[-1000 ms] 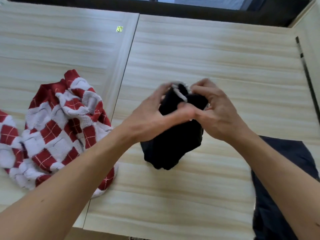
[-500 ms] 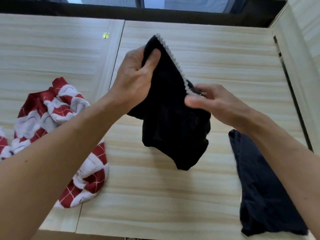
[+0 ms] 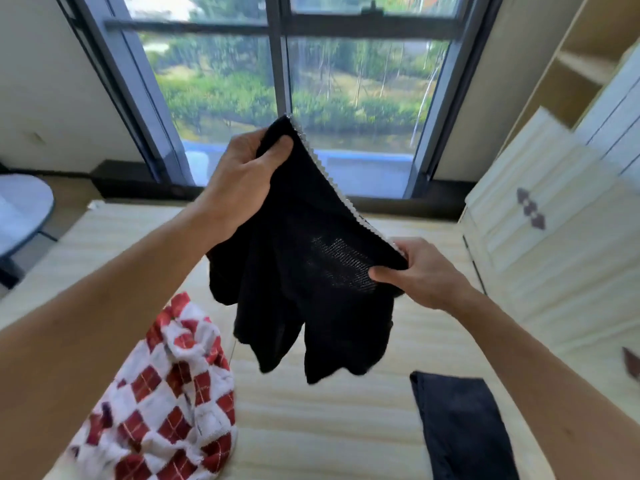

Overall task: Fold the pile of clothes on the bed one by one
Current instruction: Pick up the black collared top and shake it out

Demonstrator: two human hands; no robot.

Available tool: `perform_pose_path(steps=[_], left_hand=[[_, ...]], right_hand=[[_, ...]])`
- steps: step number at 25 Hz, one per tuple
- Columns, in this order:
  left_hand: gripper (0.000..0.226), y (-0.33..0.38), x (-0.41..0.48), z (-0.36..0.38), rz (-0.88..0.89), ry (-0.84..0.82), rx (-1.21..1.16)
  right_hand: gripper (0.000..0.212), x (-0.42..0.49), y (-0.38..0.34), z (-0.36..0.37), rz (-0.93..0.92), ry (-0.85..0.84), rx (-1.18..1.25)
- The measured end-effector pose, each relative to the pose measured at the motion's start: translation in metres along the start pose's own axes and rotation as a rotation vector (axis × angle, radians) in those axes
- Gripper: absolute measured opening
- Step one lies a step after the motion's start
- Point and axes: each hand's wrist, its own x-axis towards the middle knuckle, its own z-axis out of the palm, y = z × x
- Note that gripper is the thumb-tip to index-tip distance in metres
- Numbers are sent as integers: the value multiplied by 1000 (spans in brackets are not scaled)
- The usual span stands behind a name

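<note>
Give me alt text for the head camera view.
The left hand and right hand hold a black garment with a pale edge up over the bed, left higher. A red checked cloth lies left, a dark garment right, a window behind.

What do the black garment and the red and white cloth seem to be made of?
The black garment looks like a thin, matte knit: light shows through an open mesh patch. The red and white cloth is probably terry or a thick knit: its surface looks fluffy.

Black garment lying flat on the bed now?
No, the left hand and right hand hold the black garment up, hanging above the bed.
</note>
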Motion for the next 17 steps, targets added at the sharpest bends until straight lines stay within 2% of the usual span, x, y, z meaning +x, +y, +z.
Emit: perform_pose_path(steps=[2, 4, 6, 9, 11, 12, 13, 14, 15, 16, 17], left_hand=[[27, 68, -4, -15, 19, 10, 88], [23, 125, -22, -24, 63, -70, 195], [19, 161, -51, -26, 177, -189, 324], [24, 193, -94, -25, 211, -353, 309], [41, 203, -108, -26, 200, -459, 203], [49, 205, -110, -28, 237, -442, 149], [49, 206, -106, -31, 310, -340, 139], [41, 207, -98, -34, 379, -190, 191], [44, 211, -90, -39, 428, -101, 305], [65, 216, -81, -41, 431, -134, 414], [82, 218, -72, -39, 373, -246, 465]], right_hand=[[22, -10, -60, -37, -79, 276, -348], [8, -25, -120, -64, -54, 508, -670], [15, -35, -167, -79, -37, 565, -630], [20, -48, -218, -91, -220, 339, -13], [18, -56, -246, -97, -318, 141, 319], [17, -61, -257, -101, -361, 51, 438], [16, -67, -266, -103, -406, -39, 521], [15, -72, -273, -107, -436, -101, 553], [16, -76, -279, -112, -452, -128, 540], [17, -80, -286, -117, -466, -138, 506], [20, -84, -293, -120, -488, -146, 468]])
